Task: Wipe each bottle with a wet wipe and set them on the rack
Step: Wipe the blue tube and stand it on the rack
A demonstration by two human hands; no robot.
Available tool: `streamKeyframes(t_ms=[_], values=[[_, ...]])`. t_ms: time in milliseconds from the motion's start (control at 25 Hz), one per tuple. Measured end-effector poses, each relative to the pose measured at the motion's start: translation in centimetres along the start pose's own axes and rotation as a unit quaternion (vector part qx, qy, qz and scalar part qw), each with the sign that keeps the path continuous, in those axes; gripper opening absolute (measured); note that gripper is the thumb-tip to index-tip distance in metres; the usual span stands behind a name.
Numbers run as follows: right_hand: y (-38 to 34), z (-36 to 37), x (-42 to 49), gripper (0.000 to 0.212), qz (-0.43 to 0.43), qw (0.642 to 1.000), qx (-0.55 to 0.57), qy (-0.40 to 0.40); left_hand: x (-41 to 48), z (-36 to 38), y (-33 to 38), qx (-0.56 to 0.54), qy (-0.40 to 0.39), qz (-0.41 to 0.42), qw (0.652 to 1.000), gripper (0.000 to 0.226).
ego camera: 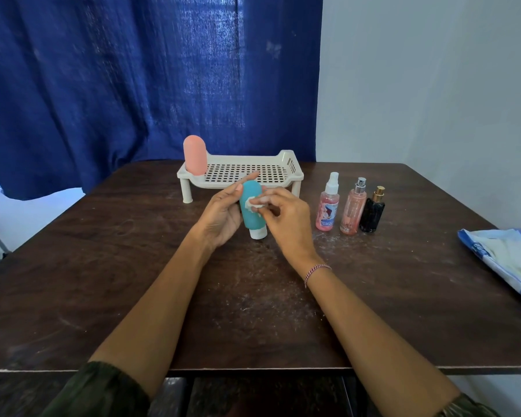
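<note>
The wiping step is in hand, on the second bottle by the look of it. The left grip (223,215) holds the teal bottle (248,219) cap down, thumb on its near side and fingers behind it; whether the cap rests on the table (253,296) or hangs just above it I cannot tell. The right grip (286,224) is closed on a small wad of wipe (249,203), pinched in the fingertips and pressed to the bottle's upper half; the two grips nearly meet across the bottle.

The rack (289,161) stands just beyond both grips; the pink bottle (194,156) is upright at its end beyond and left of the left grip, so I judge that one done; the rest of the grid beyond the grips lies free. Right of the right grip three bottles wait in a row on the table: the pink spray (328,210) nearest, the peach spray (353,212) next, the black bottle (372,213) farthest; none is touched. The wipe pack (506,257) lies well off to the right of the right grip.

The next move, as I judge it, calls for wiping down to the cap, then a short reach forward with the left grip to stand the bottle beside the pink one; the right grip should keep the wipe for the sprays; the tall bottle could tip on the grid if let go too early.
</note>
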State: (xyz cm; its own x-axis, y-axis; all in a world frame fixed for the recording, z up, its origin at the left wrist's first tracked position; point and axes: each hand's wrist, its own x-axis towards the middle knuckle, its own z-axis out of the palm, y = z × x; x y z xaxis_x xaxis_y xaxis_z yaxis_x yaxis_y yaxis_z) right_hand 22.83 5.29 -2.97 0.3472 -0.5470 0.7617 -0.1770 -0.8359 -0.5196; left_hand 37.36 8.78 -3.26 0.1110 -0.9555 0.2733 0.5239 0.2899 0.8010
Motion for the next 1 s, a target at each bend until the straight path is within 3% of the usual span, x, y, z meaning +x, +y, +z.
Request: streamKeyframes(t_ms=[240,520,680,880,1000], values=[[0.8,-0.7,0.5,0.023,0.068,0.996,-0.042,0.039,0.0,0.4,0.0,0.028,0.003,-0.006,1.0,0.032],[-0.5,0.1,-0.4,0.018,-0.094,0.99,-0.089,-0.048,0.1,0.2,0.0,0.004,0.02,0.008,1.0,0.034],[-0.6,0.2,-0.8,0.02,-0.139,0.976,-0.116,-0.118,0.0,-0.2,0.2,-0.017,0.041,0.011,0.999,0.032],[0.3,-0.4,-0.3,0.018,-0.067,0.982,-0.077,-0.16,0.1,-0.4,0.2,-0.014,0.051,0.026,0.998,0.031],[1.2,-1.1,0.2,0.018,-0.014,0.987,-0.068,-0.144,0.1,-0.5,0.3,0.034,0.069,0.029,0.997,0.029]])
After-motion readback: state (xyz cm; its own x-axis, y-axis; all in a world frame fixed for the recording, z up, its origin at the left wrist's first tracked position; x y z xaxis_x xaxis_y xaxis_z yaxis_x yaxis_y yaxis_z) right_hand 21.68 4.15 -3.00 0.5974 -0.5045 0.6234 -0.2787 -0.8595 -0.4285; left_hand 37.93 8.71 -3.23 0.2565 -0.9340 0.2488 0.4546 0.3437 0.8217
